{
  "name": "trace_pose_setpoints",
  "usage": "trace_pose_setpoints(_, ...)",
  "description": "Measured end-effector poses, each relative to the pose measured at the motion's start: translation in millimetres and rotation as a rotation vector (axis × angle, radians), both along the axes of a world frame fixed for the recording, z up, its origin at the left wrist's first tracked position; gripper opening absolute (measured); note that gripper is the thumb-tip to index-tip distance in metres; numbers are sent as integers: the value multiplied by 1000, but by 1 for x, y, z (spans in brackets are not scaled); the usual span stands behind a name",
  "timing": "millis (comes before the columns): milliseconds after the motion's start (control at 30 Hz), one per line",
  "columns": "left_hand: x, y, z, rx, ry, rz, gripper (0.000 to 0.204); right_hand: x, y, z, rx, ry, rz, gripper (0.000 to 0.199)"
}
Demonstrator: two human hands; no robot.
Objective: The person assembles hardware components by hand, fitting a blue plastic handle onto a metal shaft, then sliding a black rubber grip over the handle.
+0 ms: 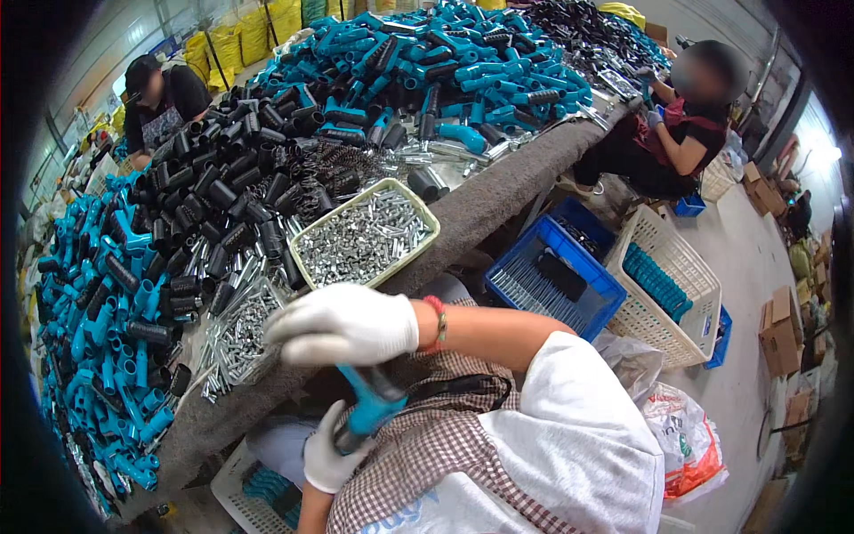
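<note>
A teal and black plastic tool handle (375, 411) stands tilted in front of my checked apron. My left hand (331, 452), in a white glove, is wrapped round its lower part. Just above its upper end is my right hand (349, 327), also white-gloved, palm down with fingers stretched to the left and somewhat blurred. Whether it touches the handle's end is unclear. Beyond the right hand stands a cream tray (432, 238) of small metal parts. Loose metal pins (238, 336) lie heaped at the table edge, left of that hand.
Teal handles (98, 338) and black sleeves (209, 191) are piled across the table. Its carpeted edge (498, 200) runs diagonally. A blue crate (614, 301) and a cream basket (707, 343) stand at right, another basket (233, 489) below left. Two people (689, 133) (165, 102) sit around the table.
</note>
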State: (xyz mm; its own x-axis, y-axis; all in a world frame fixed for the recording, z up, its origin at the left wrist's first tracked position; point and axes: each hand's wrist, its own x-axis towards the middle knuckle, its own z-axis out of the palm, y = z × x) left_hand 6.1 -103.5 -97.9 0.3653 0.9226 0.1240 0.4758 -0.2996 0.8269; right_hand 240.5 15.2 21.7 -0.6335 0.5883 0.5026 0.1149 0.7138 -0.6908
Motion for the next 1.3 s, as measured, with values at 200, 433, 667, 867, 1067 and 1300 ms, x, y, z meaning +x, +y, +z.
trace_pose_setpoints(200,9,1,-2,104,262,13,43,-19,-21,12,256,247,162,24)
trace_pose_setpoints(433,11,6,6,-27,156,199,42,-18,-20,8,302,305,167,31)
trace_pose_setpoints(667,-1,13,-1,-113,-26,304,38,-12,-23,21,155,86,236,36)
trace_pose_setpoints(867,-12,13,12,-103,-235,257,38,10,-9,11,50,6,125,38)
trace_pose_setpoints(1067,13,6,38,-163,349,-96,45,-5,12,1,241,-72,-113,34)
trace_pose_setpoints(1300,-43,10,38,11,148,-6,46,-4,-30,11,124,-487,94,62)
